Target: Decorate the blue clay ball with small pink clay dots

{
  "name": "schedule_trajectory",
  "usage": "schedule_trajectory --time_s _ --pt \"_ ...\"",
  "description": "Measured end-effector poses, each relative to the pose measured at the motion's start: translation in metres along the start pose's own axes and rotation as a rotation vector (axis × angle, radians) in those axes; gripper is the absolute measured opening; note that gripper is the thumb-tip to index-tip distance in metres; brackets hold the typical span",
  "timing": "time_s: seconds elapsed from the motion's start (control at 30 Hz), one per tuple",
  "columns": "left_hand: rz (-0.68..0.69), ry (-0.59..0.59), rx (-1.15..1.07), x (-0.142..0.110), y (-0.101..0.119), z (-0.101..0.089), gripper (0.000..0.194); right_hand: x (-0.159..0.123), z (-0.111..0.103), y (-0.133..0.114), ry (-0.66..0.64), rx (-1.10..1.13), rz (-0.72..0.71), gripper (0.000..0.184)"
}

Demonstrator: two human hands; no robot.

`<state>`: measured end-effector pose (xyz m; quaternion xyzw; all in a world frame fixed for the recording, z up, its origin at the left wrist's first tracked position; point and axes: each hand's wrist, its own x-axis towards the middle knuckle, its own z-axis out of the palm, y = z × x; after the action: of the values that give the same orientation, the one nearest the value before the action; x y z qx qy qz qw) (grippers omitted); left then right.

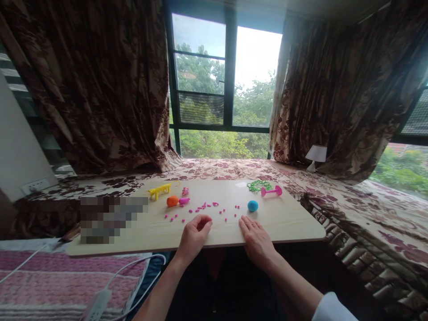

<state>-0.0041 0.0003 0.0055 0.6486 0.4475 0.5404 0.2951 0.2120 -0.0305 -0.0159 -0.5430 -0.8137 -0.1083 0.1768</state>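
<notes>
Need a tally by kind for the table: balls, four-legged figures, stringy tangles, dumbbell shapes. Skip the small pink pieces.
Balls: 2 (orange ball, blue ball)
Four-legged figures: 1 (yellow figure)
Stringy tangles: 1 (green tangle)
Dumbbell shapes: 1 (pink dumbbell shape)
Total: 5

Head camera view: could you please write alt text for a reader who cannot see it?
A person's left hand, loosely curled, and right hand, palm down, are at the near edge of a pale table. On it lie scattered small pink pieces, an orange lump on the left and a blue ball on the right. Behind is a window.
</notes>
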Motion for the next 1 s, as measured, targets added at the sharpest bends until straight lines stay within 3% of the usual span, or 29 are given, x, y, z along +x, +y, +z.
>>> schedule_trajectory --time_s 0.23,0.33,0.5,0.73,0.83,1.0 --pt "-0.011 0.012 -0.016 0.0 -0.004 0.003 0.014 -0.033 0.001 0.003 0.021 -0.03 -0.061 0.07" --pt "-0.016 0.005 -0.014 0.0 -0.003 0.003 0.014 -0.024 0.0 -0.006 0.011 -0.009 -0.072 0.067" --pt "-0.007 -0.008 -0.006 0.0 0.0 -0.001 0.014 -0.003 0.002 -0.002 0.025 -0.022 0.046 0.065" --pt "-0.021 0.004 -0.027 0.0 -0.003 0.001 0.015 -0.034 0.002 0.001 0.051 -0.085 0.033 0.067" --pt "-0.025 0.004 -0.027 0.0 -0.002 0.002 0.015 -0.025 -0.001 -0.006 0.013 -0.052 0.002 0.066" --pt "-0.02 -0.005 -0.026 -0.001 0.004 -0.001 0.016 -0.002 -0.004 0.001 0.003 -0.032 0.078 0.066"
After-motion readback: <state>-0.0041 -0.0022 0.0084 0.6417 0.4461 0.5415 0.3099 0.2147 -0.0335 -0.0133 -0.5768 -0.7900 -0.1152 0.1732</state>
